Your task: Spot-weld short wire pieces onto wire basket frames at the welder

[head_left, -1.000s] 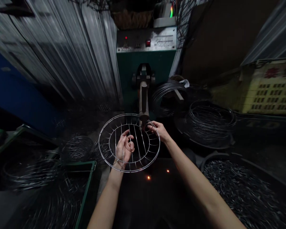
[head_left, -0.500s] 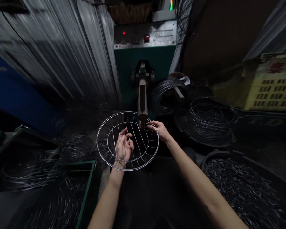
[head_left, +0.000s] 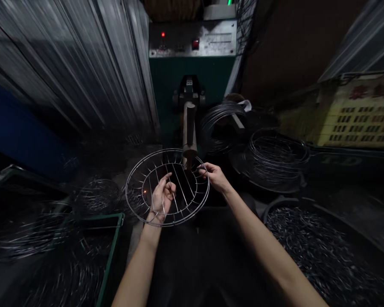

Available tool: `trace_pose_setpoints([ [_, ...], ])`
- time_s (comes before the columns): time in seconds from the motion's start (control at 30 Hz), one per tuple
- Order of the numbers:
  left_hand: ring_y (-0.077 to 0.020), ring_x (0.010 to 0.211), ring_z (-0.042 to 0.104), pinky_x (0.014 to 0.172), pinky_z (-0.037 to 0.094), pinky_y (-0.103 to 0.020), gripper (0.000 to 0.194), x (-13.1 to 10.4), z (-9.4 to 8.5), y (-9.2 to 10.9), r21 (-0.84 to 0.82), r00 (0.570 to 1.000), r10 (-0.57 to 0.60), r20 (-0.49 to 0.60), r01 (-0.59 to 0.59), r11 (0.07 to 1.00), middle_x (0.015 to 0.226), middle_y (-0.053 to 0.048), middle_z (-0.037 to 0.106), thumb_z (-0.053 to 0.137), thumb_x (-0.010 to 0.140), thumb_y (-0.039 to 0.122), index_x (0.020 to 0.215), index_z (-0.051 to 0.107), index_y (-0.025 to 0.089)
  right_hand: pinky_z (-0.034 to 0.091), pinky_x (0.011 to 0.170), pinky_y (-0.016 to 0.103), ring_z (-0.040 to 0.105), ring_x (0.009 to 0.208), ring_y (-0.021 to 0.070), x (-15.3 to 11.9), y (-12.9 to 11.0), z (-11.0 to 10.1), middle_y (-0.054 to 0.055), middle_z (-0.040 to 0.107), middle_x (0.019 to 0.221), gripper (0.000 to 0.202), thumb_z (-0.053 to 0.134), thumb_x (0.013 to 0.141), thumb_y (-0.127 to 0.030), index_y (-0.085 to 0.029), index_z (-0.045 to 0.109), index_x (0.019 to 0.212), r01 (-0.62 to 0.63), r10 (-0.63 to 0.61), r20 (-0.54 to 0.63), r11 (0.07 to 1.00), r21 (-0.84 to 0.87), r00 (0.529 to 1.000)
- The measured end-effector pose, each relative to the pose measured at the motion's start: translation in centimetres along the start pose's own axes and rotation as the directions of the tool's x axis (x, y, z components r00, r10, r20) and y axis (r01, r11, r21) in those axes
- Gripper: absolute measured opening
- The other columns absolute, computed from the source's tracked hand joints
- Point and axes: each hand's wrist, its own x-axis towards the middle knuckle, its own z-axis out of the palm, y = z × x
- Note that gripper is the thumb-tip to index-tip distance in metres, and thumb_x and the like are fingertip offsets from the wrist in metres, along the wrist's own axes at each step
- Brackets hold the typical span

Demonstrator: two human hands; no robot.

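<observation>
A round wire rack (head_left: 168,224) with a double outer rim, short radial spokes and several straight crossbars is held level below the machine's welding arm (head_left: 189,128). My left hand (head_left: 162,196) reaches under it, palm up, with curled fingers among the crossbars, supporting it. The near rim passes over that wrist. At the rack's far right rim, my right hand (head_left: 213,174) is closed in a pinch beside the tip of the arm. Whatever lies between those fingertips is too small to make out. A small orange spark glows near the rack's left side.
Behind stands a green machine (head_left: 166,68) with a lit red lamp. Wire coils (head_left: 224,113) and a pan of wire rings (head_left: 278,155) lie to the right. Nearer is a tub of short metal pieces (head_left: 320,251). Green crates (head_left: 113,251) with wire parts stand left; a yellow crate (head_left: 365,121) stands right.
The view has shifted slightly, so most things sit a little further left and higher. An orange spark has appeared. Both hands keep nearly the same hold at the rack.
</observation>
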Motion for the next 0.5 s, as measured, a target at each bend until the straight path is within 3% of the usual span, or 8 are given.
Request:
trace_pose_setpoints([
  [0.13, -0.0041, 0.041, 0.039, 0.038, 0.030, -0.013, 0.044, -0.17, 0.06, 0.05, 0.046, 0.999, 0.044, -0.011, -0.044, 0.998, 0.058, 0.004, 0.052, 0.058, 0.081, 0.037, 0.118, 0.049, 0.014, 0.035, 0.052, 0.023, 0.043, 0.056, 0.0080, 0.47, -0.33, 0.89, -0.002, 0.057, 0.068, 0.031, 0.075, 0.064, -0.042, -0.017, 0.066, 0.080, 0.006, -0.006, 0.025, 1.000, -0.019, 1.000],
  [0.3, -0.0046, 0.044, 0.041, 0.043, 0.035, -0.014, 0.045, -0.05, 0.09, 0.19, 0.039, 0.999, 0.034, -0.009, -0.034, 0.999, 0.059, 0.003, 0.052, 0.056, 0.082, 0.039, 0.119, 0.049, 0.015, 0.029, 0.048, 0.022, 0.038, 0.052, 0.0073, 0.73, -0.47, 1.05, -0.004, 0.050, 0.061, 0.031, 0.072, 0.065, -0.044, -0.017, 0.063, 0.078, -0.005, 0.007, 0.047, 1.000, -0.025, 0.999],
  [0.5, -0.0057, 0.044, 0.040, 0.040, 0.031, -0.015, 0.043, 0.47, 0.14, 0.13, 0.020, 0.999, 0.053, -0.002, -0.053, 0.998, 0.059, 0.003, 0.051, 0.055, 0.082, 0.040, 0.117, 0.050, 0.015, 0.025, 0.046, 0.022, 0.034, 0.050, 0.0074, 0.93, -0.41, 0.86, -0.005, 0.047, 0.059, 0.032, 0.071, 0.065, -0.045, -0.017, 0.062, 0.078, -0.013, 0.015, 0.062, 0.999, -0.036, 0.998],
])
